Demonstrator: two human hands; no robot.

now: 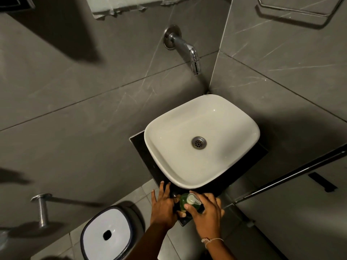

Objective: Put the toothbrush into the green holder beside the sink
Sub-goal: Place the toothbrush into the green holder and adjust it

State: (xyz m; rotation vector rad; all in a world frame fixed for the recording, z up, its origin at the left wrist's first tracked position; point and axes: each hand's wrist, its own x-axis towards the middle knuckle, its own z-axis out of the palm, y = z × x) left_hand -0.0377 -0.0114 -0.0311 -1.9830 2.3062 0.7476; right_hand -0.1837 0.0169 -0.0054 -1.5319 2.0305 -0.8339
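Both hands (pixel 185 209) around upright green holder (pixel 185 203)

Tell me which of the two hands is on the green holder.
The right hand, the one with a thread band at the wrist: its fingers wrap the green holder on the dark counter. The left hand lies flat beside it, fingers spread toward the sink.

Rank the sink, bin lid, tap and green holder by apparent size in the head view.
1. Sink
2. Bin lid
3. Tap
4. Green holder, partly hidden by hands

The lid is nearer the camera, which enlarges it.
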